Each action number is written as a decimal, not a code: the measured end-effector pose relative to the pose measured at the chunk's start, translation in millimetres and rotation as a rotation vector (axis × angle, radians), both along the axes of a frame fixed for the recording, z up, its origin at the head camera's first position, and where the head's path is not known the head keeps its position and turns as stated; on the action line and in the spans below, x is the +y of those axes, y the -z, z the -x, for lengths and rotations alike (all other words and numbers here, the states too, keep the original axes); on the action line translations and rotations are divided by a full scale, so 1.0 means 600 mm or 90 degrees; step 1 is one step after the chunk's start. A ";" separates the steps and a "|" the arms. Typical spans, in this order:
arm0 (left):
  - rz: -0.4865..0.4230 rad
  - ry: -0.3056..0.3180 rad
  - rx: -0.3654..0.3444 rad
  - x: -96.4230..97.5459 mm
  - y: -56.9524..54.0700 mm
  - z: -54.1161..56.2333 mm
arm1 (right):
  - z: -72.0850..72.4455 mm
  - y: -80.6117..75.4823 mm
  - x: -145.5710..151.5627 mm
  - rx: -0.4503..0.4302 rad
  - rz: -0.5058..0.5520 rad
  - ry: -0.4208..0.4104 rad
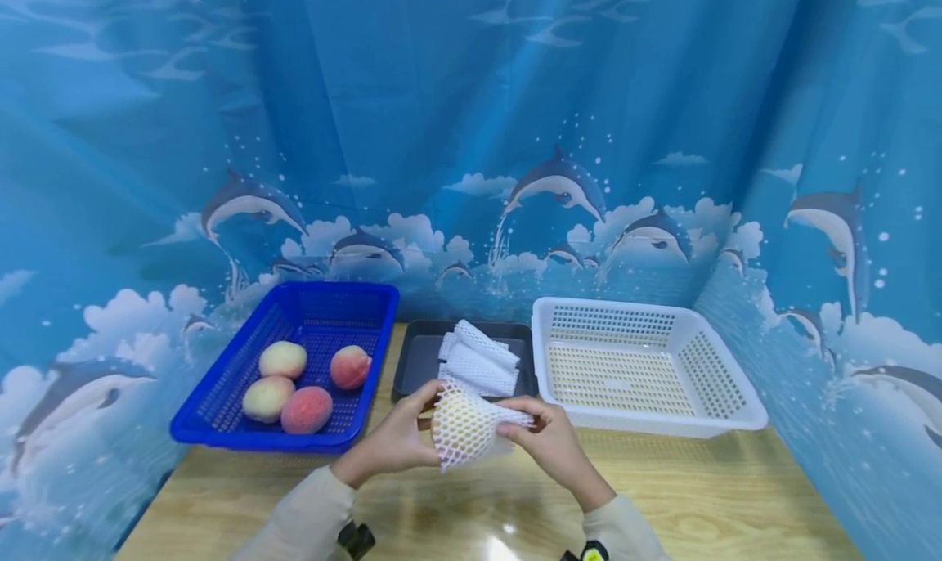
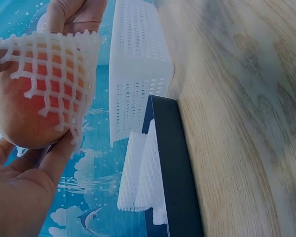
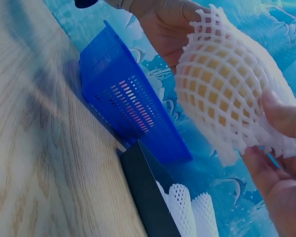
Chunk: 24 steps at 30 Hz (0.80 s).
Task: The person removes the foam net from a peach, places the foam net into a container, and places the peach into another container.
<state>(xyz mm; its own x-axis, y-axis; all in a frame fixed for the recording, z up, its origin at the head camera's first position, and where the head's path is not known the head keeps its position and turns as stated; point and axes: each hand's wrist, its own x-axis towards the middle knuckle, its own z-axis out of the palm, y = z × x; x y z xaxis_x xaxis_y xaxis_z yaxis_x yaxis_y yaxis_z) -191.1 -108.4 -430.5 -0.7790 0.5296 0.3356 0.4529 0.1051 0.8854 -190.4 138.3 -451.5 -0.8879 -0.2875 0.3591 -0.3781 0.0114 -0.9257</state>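
Note:
Over the wooden table, both hands hold a peach (image 2: 24, 113) partly wrapped in a white foam net sleeve (image 1: 462, 428). My left hand (image 1: 393, 442) grips the peach at its left end, fingers and thumb round it at the sleeve's edge. With thumb and fingers, my right hand (image 1: 548, 440) pinches the gathered right end of the sleeve. In the left wrist view the peach's red and yellow skin shows bare below the net's edge. Through the mesh in the right wrist view, the fruit looks yellow.
At the left stands a blue basket (image 1: 375, 365) with several peaches (image 1: 306, 410). A dark tray (image 1: 419, 356) behind the hands holds folded white foam nets (image 1: 478, 361). A white basket (image 1: 589, 418) stands at the right. Behind hangs a dolphin-print curtain (image 1: 456, 119).

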 end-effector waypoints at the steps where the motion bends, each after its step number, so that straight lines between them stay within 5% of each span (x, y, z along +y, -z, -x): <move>1: -0.001 0.000 -0.001 -0.001 0.000 0.000 | 0.000 -0.001 -0.001 0.007 -0.006 0.013; 10: 0.001 -0.021 -0.001 -0.005 -0.006 -0.001 | -0.002 -0.006 -0.001 -0.017 -0.015 0.066; 24: 0.022 -0.061 -0.028 -0.018 -0.008 0.003 | 0.002 -0.005 0.006 -0.029 -0.003 0.055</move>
<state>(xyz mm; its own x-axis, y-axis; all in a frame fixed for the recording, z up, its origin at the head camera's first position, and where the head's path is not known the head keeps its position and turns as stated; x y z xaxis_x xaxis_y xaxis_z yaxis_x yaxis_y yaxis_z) -192.6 -118.9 -425.5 -0.8401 0.4626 0.2832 0.4004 0.1767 0.8991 -191.3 141.7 -448.5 -0.9248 -0.2104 0.3169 -0.3333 0.0468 -0.9416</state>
